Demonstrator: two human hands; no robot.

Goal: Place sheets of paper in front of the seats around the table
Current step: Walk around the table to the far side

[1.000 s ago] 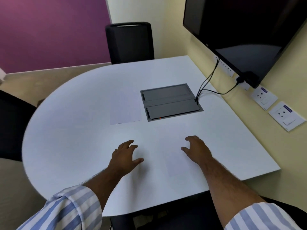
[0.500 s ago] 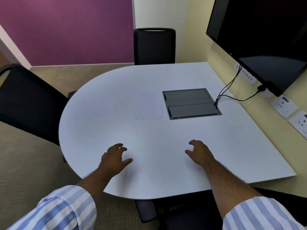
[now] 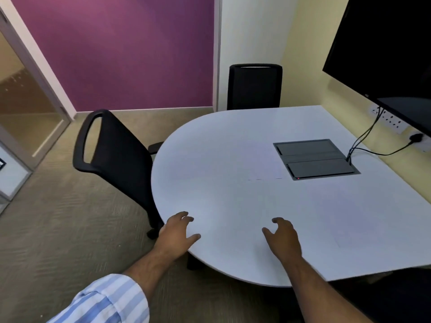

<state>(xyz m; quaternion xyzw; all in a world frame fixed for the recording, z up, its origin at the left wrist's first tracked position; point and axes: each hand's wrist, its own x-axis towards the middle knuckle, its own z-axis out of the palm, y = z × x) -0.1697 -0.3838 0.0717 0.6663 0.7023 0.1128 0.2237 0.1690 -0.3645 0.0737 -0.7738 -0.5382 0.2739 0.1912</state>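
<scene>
A white sheet of paper (image 3: 263, 163) lies flat on the white table (image 3: 210, 159), just left of the grey cable box; it is faint against the tabletop. A second sheet (image 3: 356, 227) lies near the table's front right edge, barely distinguishable. My left hand (image 3: 178, 231) hovers over the table's near left rim, fingers spread, holding nothing. My right hand (image 3: 283, 237) hovers over the near part of the table, fingers curled apart, also holding nothing. Both hands are well short of the sheets.
A black chair (image 3: 112, 150) stands at the table's left curve and another black chair (image 3: 254, 86) at the far end. A grey cable box (image 3: 314, 159) is set into the table, cables run to wall sockets (image 3: 391, 122), and a dark screen (image 3: 391, 54) hangs at right.
The view has swung left, bringing the left chair and carpet into sight. Both hands have shifted left along the table's near edge, still holding nothing.
</scene>
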